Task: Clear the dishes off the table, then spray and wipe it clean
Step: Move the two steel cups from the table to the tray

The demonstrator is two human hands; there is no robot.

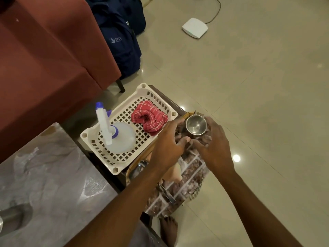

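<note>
A small steel cup [195, 124] stands at the far end of a round patterned tray [194, 168] with a wooden rim. My left hand [169, 143] and my right hand [215, 147] close around the cup from either side; fingertips are blurred and partly hidden behind it. On the tray a steel spoon [142, 165] and a flat steel utensil [166, 193] show under my left forearm. Left of the tray, a white plastic basket [160, 97] holds a spray bottle [114, 134] and a crumpled red cloth [149, 117]. The grey marble table [53, 175] lies at lower left.
A steel tumbler [10, 216] stands on the table's near left edge. A red sofa [44, 59] fills the upper left, with a dark blue backpack [122, 38] beside it. A white device [195, 27] with a cable lies on the tiled floor. My bare foot [169, 229] is below the tray.
</note>
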